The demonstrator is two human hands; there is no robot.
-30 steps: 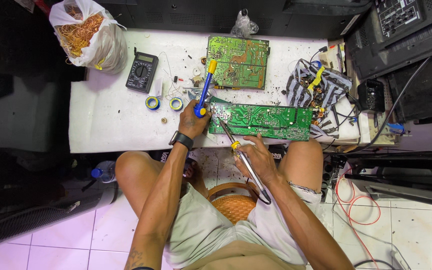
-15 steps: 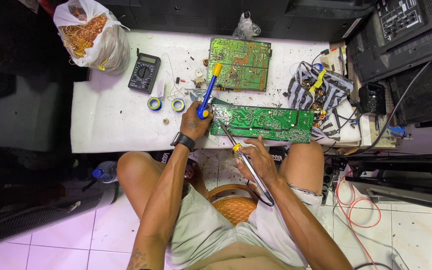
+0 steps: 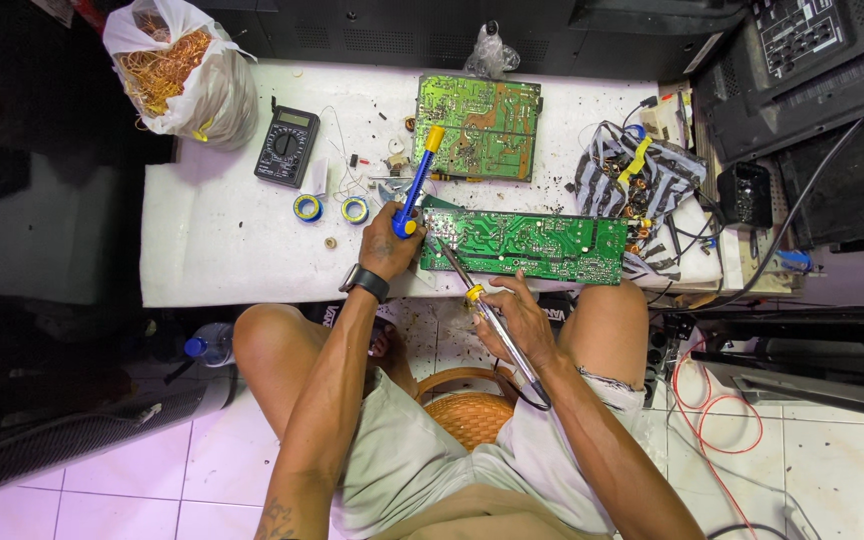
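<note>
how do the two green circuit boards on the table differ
The long board is a narrow strip at the table's near edge; the square board is squarer and lies toward the far edge. The left hand, holding a blue and yellow desoldering pump, rests at the long board's left end, and the soldering iron in the right hand points at it; the square board lies untouched. Both lie flat, green side up.

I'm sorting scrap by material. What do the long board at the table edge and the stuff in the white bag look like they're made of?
The long circuit board looks like green-lacquered laminate, glossy, dotted with silvery solder points. The bag is thin, translucent white plastic, crinkled; the tangle inside appears to be fine copper wire, going by its orange-gold sheen, though brass cannot be ruled out.
</note>
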